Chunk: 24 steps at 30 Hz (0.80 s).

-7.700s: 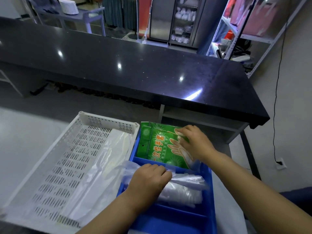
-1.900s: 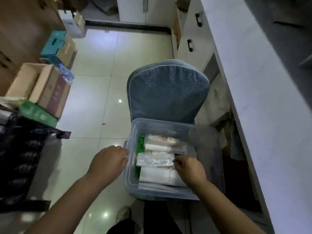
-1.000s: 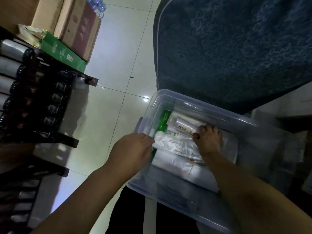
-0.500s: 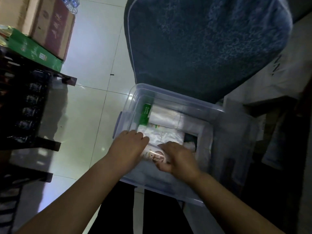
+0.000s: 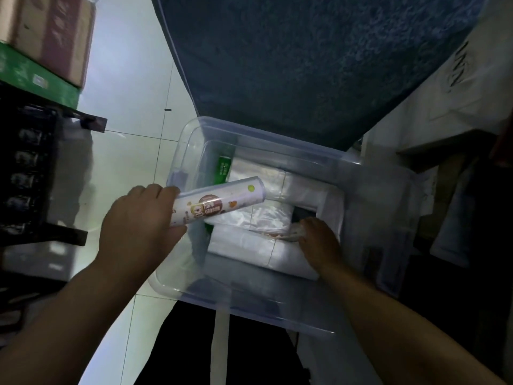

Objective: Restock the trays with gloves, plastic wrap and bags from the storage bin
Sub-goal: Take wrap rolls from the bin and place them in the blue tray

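Note:
A clear plastic storage bin (image 5: 191, 140) sits on a chair below me. My left hand (image 5: 138, 226) grips one end of a white plastic wrap roll (image 5: 219, 202) with a printed label, held tilted above the bin's left side. My right hand (image 5: 316, 240) reaches down into the bin and its fingers close on a second, partly hidden roll (image 5: 297, 232) at the right edge of the packs. Inside the bin lie several white and clear packs of bags (image 5: 249, 245) and a green glove packet (image 5: 224, 169) standing on edge at the left.
A dark blue padded chair back (image 5: 305, 65) rises behind the bin. At the left stand a black rack of bottles (image 5: 25, 173) and stacked cardboard boxes (image 5: 47, 31) over a pale tiled floor (image 5: 130, 151). A white cabinet (image 5: 444, 101) is at the right.
My left hand has lifted the plastic wrap roll out above the bin's left side. My right hand has let go of it and moved right, down among the packs.

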Each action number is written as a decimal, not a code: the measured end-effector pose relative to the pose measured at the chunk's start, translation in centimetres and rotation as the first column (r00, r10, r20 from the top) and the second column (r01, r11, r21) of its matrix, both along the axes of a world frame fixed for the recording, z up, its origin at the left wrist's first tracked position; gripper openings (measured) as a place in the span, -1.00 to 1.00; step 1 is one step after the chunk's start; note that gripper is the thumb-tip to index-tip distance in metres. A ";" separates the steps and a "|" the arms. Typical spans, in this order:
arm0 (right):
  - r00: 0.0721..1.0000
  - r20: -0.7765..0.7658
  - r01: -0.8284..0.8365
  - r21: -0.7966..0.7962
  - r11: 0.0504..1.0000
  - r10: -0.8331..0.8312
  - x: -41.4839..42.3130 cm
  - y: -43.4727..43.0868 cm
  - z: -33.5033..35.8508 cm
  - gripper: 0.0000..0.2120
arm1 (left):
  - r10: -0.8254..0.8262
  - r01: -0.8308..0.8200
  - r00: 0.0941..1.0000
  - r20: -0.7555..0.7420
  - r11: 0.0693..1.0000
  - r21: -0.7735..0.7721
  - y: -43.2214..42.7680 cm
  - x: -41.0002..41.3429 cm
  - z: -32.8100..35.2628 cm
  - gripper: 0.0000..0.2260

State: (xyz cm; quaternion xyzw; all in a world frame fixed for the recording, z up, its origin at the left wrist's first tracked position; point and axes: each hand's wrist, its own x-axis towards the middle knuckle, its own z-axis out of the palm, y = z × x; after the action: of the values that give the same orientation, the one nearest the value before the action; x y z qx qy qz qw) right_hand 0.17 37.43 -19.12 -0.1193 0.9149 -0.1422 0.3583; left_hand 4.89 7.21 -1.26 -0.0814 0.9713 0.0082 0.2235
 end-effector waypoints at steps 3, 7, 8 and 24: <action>0.971 0.001 -0.238 0.124 0.963 0.240 -0.5 0.1 -1.3 -0.63 | -0.034 0.034 0.999 -0.016 0.999 0.005 0.7 -0.3 -0.5 -0.51; 0.932 0.012 -0.353 0.251 0.901 0.362 -1.1 0.0 -2.3 -0.54 | -0.071 0.072 0.997 -0.043 0.997 0.026 1.5 -0.4 -0.7 -0.54; 0.928 0.030 -0.365 0.261 0.894 0.371 -1.4 0.0 -2.5 -0.50 | -0.078 0.079 0.996 -0.037 0.996 0.031 1.7 -0.4 -0.7 -0.53; 1.000 0.010 0.018 0.114 0.993 -0.020 1.6 1.5 8.3 -0.48 | -0.125 0.128 0.990 -0.064 0.990 0.058 2.8 0.3 2.8 -0.57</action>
State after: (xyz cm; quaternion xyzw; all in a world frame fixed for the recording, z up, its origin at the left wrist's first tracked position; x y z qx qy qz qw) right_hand 1.72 38.94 -10.86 -0.0893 0.9206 -0.0941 0.3684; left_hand 5.22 10.03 1.56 -0.0124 0.9800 0.0265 0.1966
